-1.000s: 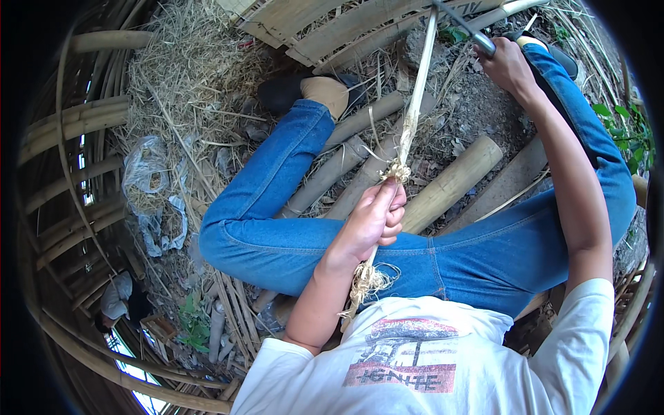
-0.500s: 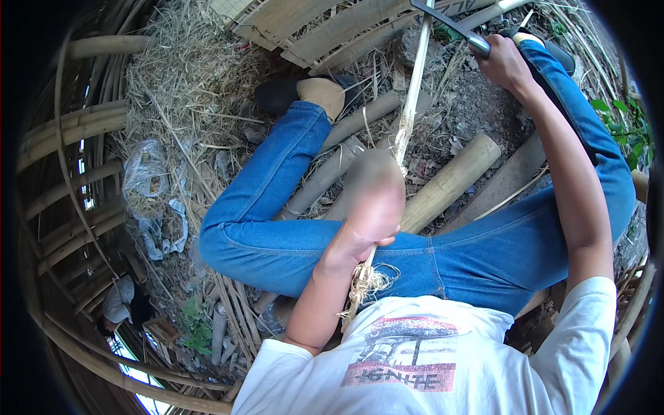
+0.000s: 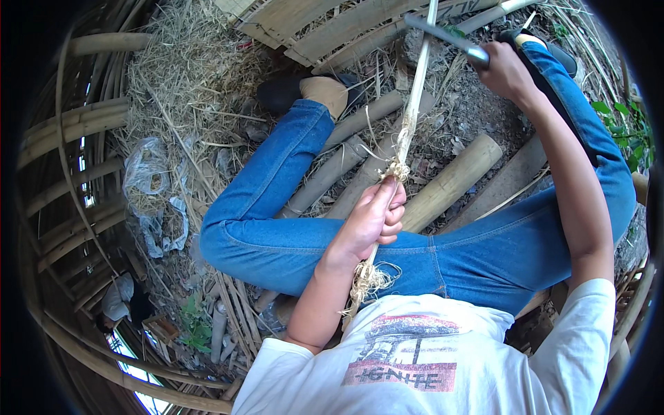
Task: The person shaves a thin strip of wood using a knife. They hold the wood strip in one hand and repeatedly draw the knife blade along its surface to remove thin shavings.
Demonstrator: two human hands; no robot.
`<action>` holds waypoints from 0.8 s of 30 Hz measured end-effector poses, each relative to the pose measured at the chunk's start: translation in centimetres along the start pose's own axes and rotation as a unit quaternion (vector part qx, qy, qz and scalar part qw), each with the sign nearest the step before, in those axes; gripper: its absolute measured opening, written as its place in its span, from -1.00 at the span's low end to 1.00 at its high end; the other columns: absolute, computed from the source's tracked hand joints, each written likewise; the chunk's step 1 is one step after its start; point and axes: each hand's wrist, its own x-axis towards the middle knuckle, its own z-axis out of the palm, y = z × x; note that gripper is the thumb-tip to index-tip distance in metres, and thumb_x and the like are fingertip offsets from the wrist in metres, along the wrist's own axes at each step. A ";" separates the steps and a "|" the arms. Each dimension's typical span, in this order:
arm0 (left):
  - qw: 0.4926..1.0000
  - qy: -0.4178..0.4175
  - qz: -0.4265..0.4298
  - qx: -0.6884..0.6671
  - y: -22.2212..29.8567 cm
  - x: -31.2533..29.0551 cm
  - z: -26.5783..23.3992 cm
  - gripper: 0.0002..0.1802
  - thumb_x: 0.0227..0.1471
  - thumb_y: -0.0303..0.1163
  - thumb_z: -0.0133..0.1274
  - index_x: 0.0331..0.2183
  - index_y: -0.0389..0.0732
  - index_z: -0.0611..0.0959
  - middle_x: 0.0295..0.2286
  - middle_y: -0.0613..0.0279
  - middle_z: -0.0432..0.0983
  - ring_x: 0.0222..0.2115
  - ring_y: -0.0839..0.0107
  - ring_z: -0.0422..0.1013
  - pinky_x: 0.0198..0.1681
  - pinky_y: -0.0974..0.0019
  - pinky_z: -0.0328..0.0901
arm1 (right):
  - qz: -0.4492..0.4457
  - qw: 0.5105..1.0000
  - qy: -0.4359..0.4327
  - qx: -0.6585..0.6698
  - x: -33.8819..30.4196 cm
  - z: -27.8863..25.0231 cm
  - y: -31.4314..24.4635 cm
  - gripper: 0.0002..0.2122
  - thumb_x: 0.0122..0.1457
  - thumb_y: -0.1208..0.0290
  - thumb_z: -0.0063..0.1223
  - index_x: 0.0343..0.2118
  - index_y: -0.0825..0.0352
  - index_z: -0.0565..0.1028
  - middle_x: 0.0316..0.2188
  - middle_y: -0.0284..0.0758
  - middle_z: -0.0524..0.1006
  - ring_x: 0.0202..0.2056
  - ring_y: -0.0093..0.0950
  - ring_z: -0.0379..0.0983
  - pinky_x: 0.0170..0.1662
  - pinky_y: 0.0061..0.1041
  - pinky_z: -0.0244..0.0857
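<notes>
My left hand is closed round a long pale stick, apparently split bamboo, that slopes from my lap up past the top edge. Curled shavings cling to it just beyond my thumb, and a bigger tangle of fibres hangs at its near end by my shirt. At the upper right, my right hand grips the metal handle of a knife. Its narrow dark blade lies across the far part of the stick; whether it touches cannot be made out.
Thick bamboo poles lie on the ground between my legs. Beyond them stand wooden slats. Dry straw and a clear plastic bag are at the left, beside a bamboo frame. Green leaves grow at the right.
The knife blade has shifted slightly toward me along the stick, its tip dropping lower in the picture. My left hand keeps its grip on the stick in nearly the same place.
</notes>
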 end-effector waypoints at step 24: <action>0.994 0.077 0.039 0.065 0.0 -0.1 1.6 -0.57 0.22 0.00 -0.35 -0.58 -0.05 0.22 -0.79 0.58 -0.07 -0.84 0.76 -0.17 -0.82 0.57 -0.28 | 0.063 0.998 -0.025 0.018 -0.1 -1.1 -1.0 -0.78 -0.03 0.39 0.11 -0.44 0.49 0.44 -0.55 -0.03 0.48 -0.43 -0.19 0.46 -0.31 -0.31 0.30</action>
